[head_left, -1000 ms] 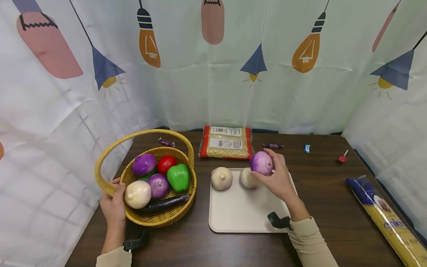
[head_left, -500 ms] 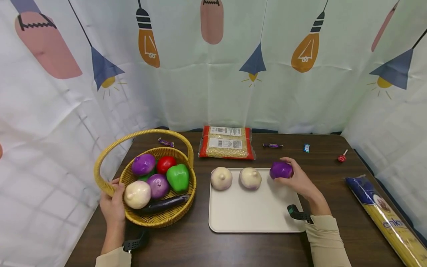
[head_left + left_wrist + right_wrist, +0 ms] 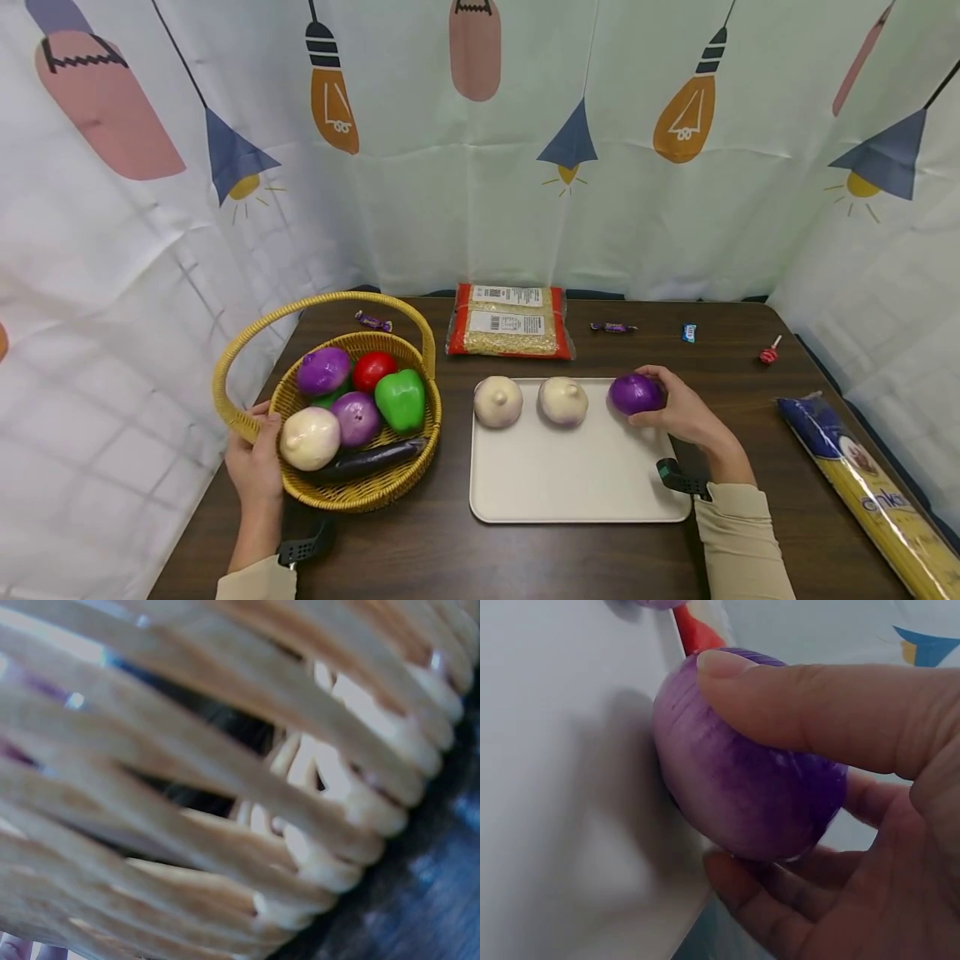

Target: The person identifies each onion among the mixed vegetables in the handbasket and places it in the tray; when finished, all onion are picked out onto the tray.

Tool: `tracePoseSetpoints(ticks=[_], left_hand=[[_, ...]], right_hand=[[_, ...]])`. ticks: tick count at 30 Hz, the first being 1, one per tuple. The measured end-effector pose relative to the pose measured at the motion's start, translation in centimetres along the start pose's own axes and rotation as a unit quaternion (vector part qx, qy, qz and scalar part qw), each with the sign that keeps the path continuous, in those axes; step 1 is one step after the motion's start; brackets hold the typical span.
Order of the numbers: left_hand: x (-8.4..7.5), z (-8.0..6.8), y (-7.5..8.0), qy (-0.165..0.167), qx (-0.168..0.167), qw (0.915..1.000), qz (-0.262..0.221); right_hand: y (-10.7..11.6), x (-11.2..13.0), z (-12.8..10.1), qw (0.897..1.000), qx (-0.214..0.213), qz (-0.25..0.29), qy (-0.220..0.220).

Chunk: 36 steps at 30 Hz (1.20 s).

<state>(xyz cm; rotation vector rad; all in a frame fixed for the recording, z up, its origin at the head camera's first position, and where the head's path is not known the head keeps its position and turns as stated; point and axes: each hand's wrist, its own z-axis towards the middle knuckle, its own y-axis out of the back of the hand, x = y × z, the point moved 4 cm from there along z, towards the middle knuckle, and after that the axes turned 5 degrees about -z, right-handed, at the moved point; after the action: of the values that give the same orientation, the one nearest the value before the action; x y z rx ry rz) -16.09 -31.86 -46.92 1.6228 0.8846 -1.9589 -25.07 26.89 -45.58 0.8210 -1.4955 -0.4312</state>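
Tray (image 3: 570,492), cream, on dark counter (image 3: 750,433): holds 3 onions in a row along its far edge. 2 white onions (image 3: 498,401) (image 3: 563,400) sit at left and centre; 1 purple onion (image 3: 634,393) is at the right end, resting on the tray, near its right rim.

Wicker basket (image 3: 352,492), left of tray: holds 2 purple onions, 1 white onion, a red tomato, a green pepper and an eggplant.

Progress, judged: 3 onions laid out, 3 left in the basket; the third placement looks all but complete, the grip not yet let go.

Right hand (image 3: 678,408): curled round the purple onion, thumb (image 3: 802,705) pressed over its top, fingers beneath, forearm lying along the tray's right edge.

Left hand (image 3: 257,467): wrapped round the basket's near-left rim, steadying it.
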Motion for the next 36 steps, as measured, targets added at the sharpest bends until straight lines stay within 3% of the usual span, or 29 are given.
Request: tracePoseSetpoints(ticks=[18, 25, 32, 36], left_hand=[[0.0, 0.1, -0.1, -0.007, -0.004, 0.9999, -0.006], [0.0, 0.1, -0.3, -0.012, -0.001, 0.9999, -0.006], [0.1, 0.2, -0.1, -0.011, -0.007, 0.9999, -0.01], [0.1, 0.1, -0.1, -0.012, -0.006, 0.9998, -0.014]], right_hand=[[0.2, -0.2, -0.2, 0.999, 0.001, -0.025, 0.04], [1.6, 0.7, -0.9, 0.999, -0.016, -0.027, 0.014], [0.7, 3.8, -0.5, 0.996, -0.084, 0.02, 0.033], [-0.7, 6.4, -0.2, 0.989, -0.137, 0.002, 0.061]])
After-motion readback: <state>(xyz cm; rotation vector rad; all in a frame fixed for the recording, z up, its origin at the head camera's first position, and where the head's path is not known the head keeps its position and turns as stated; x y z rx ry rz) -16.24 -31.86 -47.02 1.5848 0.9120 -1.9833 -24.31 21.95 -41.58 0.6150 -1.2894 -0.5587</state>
